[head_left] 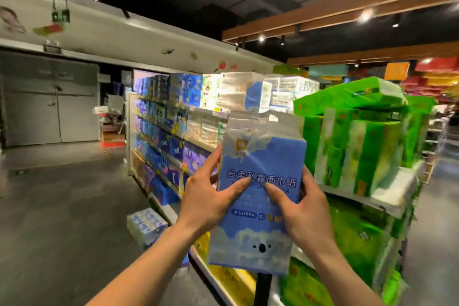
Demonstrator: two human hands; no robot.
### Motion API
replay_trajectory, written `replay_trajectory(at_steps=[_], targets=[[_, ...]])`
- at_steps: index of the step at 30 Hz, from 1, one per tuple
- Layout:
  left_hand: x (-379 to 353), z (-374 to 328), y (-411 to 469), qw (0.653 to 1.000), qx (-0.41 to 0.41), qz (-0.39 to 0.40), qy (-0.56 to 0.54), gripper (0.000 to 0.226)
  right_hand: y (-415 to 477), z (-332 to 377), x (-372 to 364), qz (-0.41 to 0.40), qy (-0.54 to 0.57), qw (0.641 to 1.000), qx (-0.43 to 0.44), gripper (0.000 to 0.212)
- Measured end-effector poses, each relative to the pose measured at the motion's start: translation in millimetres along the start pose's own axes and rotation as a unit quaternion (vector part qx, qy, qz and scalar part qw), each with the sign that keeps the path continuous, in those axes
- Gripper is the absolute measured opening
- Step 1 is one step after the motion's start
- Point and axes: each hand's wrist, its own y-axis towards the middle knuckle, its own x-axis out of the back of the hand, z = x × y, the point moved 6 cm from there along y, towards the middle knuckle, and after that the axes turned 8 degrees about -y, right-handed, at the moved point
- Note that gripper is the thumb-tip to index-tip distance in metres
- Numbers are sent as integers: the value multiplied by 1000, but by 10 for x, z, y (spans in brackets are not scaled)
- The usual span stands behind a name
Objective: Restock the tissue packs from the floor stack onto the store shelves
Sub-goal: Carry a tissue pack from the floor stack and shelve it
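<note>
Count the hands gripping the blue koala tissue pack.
2: the left hand on the blue plastic koala-print tissue pack's left edge, the right hand on its right edge.

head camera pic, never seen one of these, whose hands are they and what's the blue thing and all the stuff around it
The single picture comes from a camera worn on a person's head, looking forward and down, so the two bare hands are the wearer's own. The left hand and right hand hold a blue tissue pack upright between them, fingers pressed on its front. Ahead stand store shelves full of blue and white packs; green packs are stacked on the right. Another pack lies on the floor.
</note>
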Motion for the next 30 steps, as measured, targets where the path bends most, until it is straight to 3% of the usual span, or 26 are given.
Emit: replay_trajectory(at_steps=[6,17,24,30], targets=[[-130,897,1449,998,-59,-8,-26,60,1528,-486,-526,1,-43,996,74,47],[-395,2299,4256,990,-133,-13,-43,63,4315,-1295,-1336,-45,-110,981,154,45],[-650,3181,5794,972,-196,61,-115,64,5523,-1738,-1711,-132,-205,951,188,44],[-1194,3650,6969,940,-242,165,-177,68,6348,-1972,-1716,-215,-280,921,164,45]])
